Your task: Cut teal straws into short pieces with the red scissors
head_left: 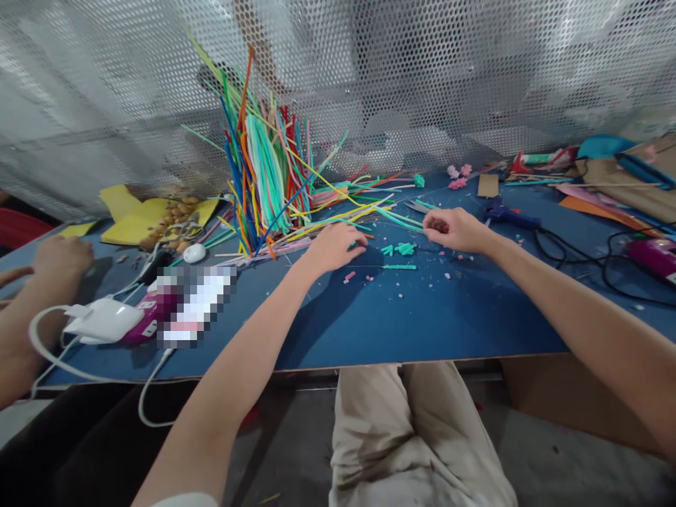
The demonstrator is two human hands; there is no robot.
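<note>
My right hand (pixel 458 229) is closed around a pair of scissors (pixel 419 207), whose blades point away to the left and whose red handle shows at the palm. The fingers of my left hand (pixel 335 248) are curled, and a small bit of teal pipe cleaner (pixel 353 244) shows between thumb and forefinger. Between the hands lies a small heap of short teal pipe cleaner pieces (pixel 404 248). Nearer me, a teal fuzzy strip (pixel 400 267) sits on a thin wire. Long loose pipe cleaners (pixel 398 218) spread on the table behind both hands.
A tall bundle of coloured pipe cleaners (pixel 267 176) stands back left against a perforated metal screen (pixel 422 84). A blue glue gun (pixel 510 213) with a black cord lies right. Left are a white charger (pixel 108 320), cables and a co-worker's hand (pixel 63 257). Scraps dot the blue table (pixel 370 331).
</note>
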